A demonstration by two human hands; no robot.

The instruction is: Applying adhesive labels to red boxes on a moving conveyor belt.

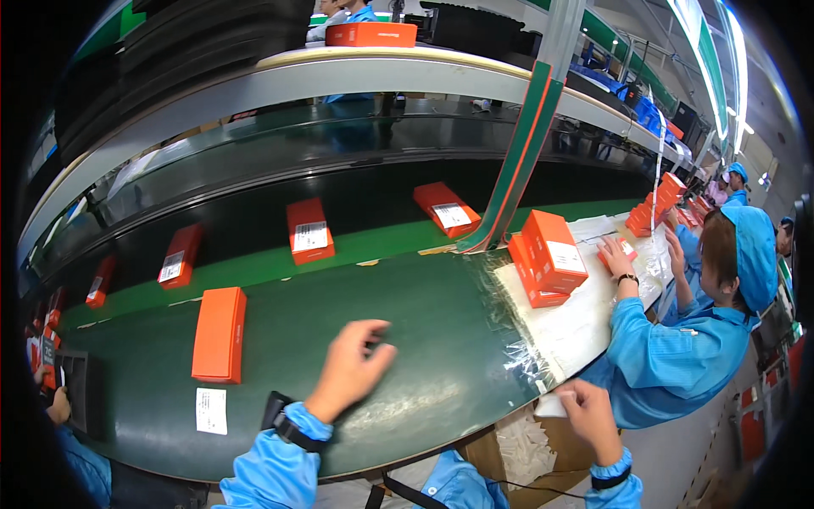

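Observation:
My left hand [352,365] hovers over the dark green worktop [432,314], fingers bent and thumb apart, with nothing seen in it. To its left an orange box [219,335] lies on the worktop. Just below that box is a white printed label [211,411]. My right hand [592,417] is at the table's front edge, its thumb and fingers pinching a small white paper slip [551,405]. Under that hand stands an open cardboard carton [485,456] with crumpled white paper strips [523,450] inside.
Orange boxes with white labels, such as one box [310,231], sit along the dark conveyor behind the worktop. Orange boxes [549,254] are stacked at right, near a co-worker [695,314] in blue. A green-covered post [521,161] rises behind. Another person's hand [59,405] shows at far left.

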